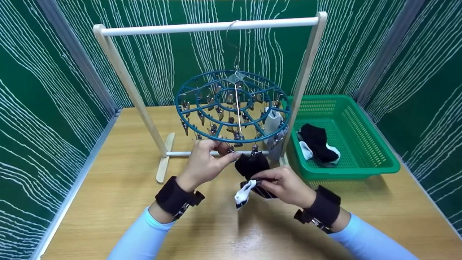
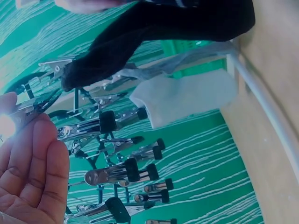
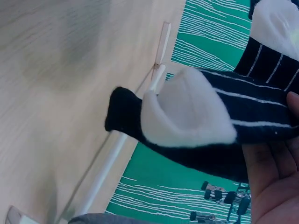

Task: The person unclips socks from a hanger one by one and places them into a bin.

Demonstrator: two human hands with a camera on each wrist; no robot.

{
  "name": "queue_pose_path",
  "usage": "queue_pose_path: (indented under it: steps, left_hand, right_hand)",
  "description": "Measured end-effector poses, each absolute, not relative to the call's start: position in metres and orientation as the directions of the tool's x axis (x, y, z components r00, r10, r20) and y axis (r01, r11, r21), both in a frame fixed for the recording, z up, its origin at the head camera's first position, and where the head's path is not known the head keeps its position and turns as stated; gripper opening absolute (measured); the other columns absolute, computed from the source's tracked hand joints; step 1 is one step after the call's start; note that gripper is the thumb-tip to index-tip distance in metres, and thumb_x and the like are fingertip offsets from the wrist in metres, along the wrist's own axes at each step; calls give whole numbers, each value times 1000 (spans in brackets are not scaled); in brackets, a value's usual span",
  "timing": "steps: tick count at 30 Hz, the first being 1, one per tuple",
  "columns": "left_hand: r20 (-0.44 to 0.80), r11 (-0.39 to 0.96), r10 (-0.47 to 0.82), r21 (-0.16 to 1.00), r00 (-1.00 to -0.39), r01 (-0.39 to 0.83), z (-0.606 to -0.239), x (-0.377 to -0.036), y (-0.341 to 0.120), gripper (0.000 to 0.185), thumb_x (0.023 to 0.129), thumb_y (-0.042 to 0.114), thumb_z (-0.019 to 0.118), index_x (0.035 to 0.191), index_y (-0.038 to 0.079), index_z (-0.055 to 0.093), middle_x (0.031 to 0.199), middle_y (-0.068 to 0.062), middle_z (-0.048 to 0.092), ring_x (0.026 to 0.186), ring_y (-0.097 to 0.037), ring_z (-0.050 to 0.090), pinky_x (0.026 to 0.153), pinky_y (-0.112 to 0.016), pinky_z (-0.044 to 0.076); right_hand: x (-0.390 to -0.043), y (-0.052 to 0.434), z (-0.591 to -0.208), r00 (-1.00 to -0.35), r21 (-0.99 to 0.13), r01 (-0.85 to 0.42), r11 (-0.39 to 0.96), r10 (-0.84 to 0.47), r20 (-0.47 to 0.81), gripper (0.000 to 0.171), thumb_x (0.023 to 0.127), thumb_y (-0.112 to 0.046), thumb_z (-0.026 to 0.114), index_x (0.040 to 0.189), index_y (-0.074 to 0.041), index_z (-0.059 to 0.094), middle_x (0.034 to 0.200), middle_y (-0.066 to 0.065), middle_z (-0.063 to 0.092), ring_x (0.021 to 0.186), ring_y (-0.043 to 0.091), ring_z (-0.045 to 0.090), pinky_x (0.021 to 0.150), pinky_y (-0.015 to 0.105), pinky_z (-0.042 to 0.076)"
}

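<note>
My left hand pinches a metal clip at the near rim of a round blue-green clip hanger. My right hand grips a black sock with white stripes and a white heel, just below the near rim. Beside the held clip, a plain black sock hangs from another clip, and the striped sock overlaps its lower end in the head view. A white sock and a grey sock hang on the hanger's right side.
The hanger hooks over the white bar of a wooden stand, with many bare clips dangling. At the right stands a green basket holding black and white socks. Green walls with white lines enclose the wooden table.
</note>
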State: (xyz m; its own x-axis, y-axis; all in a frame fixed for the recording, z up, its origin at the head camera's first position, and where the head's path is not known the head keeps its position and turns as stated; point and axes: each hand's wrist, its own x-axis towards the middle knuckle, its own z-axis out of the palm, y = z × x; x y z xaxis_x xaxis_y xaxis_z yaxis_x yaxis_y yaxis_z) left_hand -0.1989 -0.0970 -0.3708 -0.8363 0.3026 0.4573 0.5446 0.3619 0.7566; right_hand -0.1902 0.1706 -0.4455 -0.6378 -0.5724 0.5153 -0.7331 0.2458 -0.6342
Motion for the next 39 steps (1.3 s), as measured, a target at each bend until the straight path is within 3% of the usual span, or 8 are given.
queue_pose_path:
  steps: [10,16,19,24,27,31,35,39]
  left_hand:
    - [419,359,296,784,-858,507,-371,-198,-98,14,92,15,87,89,4,79,85,-7,81,82,-17,75,83,-32,64]
    - [433,345,299,781,-850,520,-372,-199,-98,14,92,15,87,91,3,80,86,-8,80,83,-17,74,83,-34,64]
    - [449,336,293,778,-844,531,-373,-200,-98,16,92,15,88,91,2,79,87,-9,80,83,-19,74,83,-35,65]
    - [452,340,274,780,-849,525,-376,-200,-98,19,92,15,87,95,-2,79,92,-12,81,86,-24,76,85,-40,66]
    - [444,343,268,785,-855,516,-376,-199,-99,19,92,14,87,96,-2,79,93,-14,81,87,-26,77,87,-43,66]
    - [446,347,263,784,-856,515,-375,-199,-99,19,91,14,88,98,-2,80,93,-13,81,88,-26,77,87,-38,65]
    - [449,355,256,780,-856,516,-375,-200,-100,18,91,14,89,97,-1,81,91,-11,81,86,-23,76,86,-34,64]
    - [445,352,257,783,-858,512,-375,-200,-100,17,91,15,89,94,2,80,88,-10,80,84,-21,75,86,-44,65]
  right_hand:
    - [-190,193,-423,-626,-605,-757,246,-537,565,26,89,19,70,109,6,81,95,17,83,75,2,68,62,14,54]
    - [-192,211,-407,-621,-588,-771,245,-496,607,29,86,24,67,107,10,80,91,18,82,59,-4,55,52,13,48]
    - [-192,220,-398,-651,-597,-752,278,-455,608,28,87,23,68,106,7,81,91,10,83,56,-5,50,49,15,45]
    - [-192,236,-387,-695,-616,-718,323,-382,609,28,86,24,69,103,5,82,95,-14,80,56,-7,45,48,16,43]
    - [-195,246,-380,-692,-603,-722,340,-355,628,26,86,24,70,102,7,82,94,-19,78,55,-6,46,47,15,42]
    - [-202,259,-372,-695,-578,-717,391,-329,639,23,88,21,71,102,7,82,89,-17,77,54,-6,48,48,12,39]
    - [-209,271,-365,-724,-592,-684,427,-292,626,22,90,21,70,103,8,82,90,-20,77,59,-7,60,54,7,47]
    - [-218,282,-360,-749,-610,-648,457,-238,618,20,91,21,69,101,8,82,88,-25,76,62,-4,68,57,8,53]
